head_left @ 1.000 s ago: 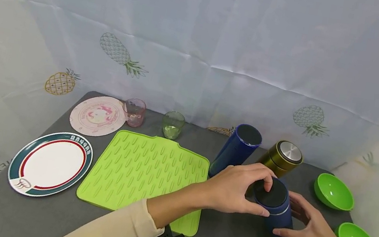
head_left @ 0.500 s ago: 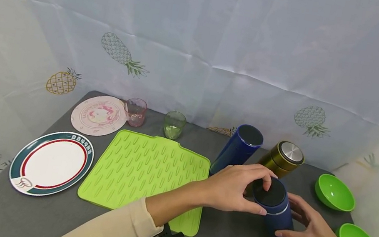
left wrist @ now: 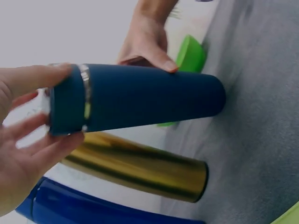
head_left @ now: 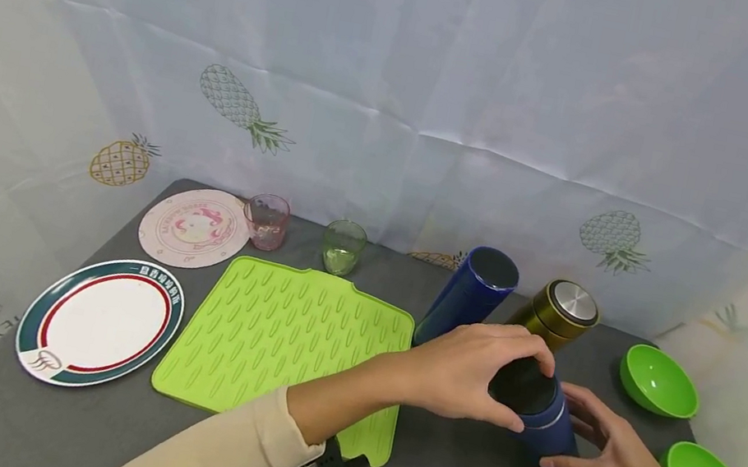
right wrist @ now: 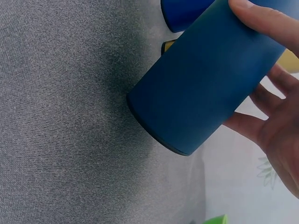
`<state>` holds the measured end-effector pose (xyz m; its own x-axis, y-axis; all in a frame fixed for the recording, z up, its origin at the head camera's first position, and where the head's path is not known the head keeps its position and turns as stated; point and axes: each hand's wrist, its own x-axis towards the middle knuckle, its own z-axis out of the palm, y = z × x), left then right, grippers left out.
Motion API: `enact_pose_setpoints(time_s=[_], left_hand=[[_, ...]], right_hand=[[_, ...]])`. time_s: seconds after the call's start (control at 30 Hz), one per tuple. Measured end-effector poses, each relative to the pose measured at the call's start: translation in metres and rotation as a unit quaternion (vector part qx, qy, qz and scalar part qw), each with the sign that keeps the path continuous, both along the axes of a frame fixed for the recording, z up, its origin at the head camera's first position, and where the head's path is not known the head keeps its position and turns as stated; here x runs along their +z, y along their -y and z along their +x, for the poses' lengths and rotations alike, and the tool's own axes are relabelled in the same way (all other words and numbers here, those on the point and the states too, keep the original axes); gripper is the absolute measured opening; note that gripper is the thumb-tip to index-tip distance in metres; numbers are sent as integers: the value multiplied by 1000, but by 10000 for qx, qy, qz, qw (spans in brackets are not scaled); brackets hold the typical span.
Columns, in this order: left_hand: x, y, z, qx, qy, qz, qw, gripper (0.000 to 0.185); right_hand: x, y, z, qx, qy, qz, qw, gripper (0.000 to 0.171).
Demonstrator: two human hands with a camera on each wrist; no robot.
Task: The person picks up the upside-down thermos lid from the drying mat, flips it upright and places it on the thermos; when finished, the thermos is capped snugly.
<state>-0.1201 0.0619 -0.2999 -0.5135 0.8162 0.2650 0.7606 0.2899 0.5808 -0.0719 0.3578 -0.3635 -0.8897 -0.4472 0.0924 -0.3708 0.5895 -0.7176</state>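
Note:
A dark blue thermos (head_left: 549, 435) with a silver ring under its lid stands at the right of the table in the head view, leaning a little. My left hand (head_left: 470, 371) grips the lid (left wrist: 67, 105) from the left, thumb on the near side and fingers around the far side. The lid's flat black top (head_left: 524, 387) shows between them. Lower on the body, my right hand (head_left: 620, 456) holds the thermos from the right, with the thumb in front and fingers behind. In the right wrist view the base of the thermos (right wrist: 201, 84) is close over the grey tabletop.
A glossy blue thermos (head_left: 468, 296) and a gold thermos (head_left: 547, 318) stand just behind. Two green bowls (head_left: 659, 380) sit at the right edge. Leftward are a green mat (head_left: 296, 337), a glass (head_left: 342, 249), a pink glass (head_left: 266, 223), a pink disc (head_left: 195, 227) and a plate (head_left: 103, 323).
The thermos top has tipped slightly left and toward me. My left fingers have shifted around the lid, and the right hand keeps its hold on the body.

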Motion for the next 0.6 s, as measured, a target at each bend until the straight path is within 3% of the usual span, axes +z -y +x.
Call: enact_pose_setpoints(time_s=[0.1, 0.17, 0.23, 0.37, 0.47, 0.6], left_hand=[[3, 4, -3, -517, 228, -17, 9984, 68], [4, 4, -2, -598, 196, -160, 9979, 73], [5, 2, 1, -345, -9, -393, 9986, 72], [4, -6, 11, 762, -716, -1000, 9895, 75], [4, -9, 16, 1093, -1015, -1170, 9819, 72], [7, -6, 13, 415, -987, -963, 9896, 64]], right_hand=[[-1, 1, 0, 27, 31, -5, 10000, 83], [-1, 1, 0, 28, 13, -6, 10000, 83], [-1, 1, 0, 40, -6, -14, 10000, 84], [-2, 0, 0, 108, -97, -60, 9999, 83], [-2, 0, 0, 140, -123, -72, 9998, 83], [-1, 0, 0, 166, -55, -49, 9998, 82]])
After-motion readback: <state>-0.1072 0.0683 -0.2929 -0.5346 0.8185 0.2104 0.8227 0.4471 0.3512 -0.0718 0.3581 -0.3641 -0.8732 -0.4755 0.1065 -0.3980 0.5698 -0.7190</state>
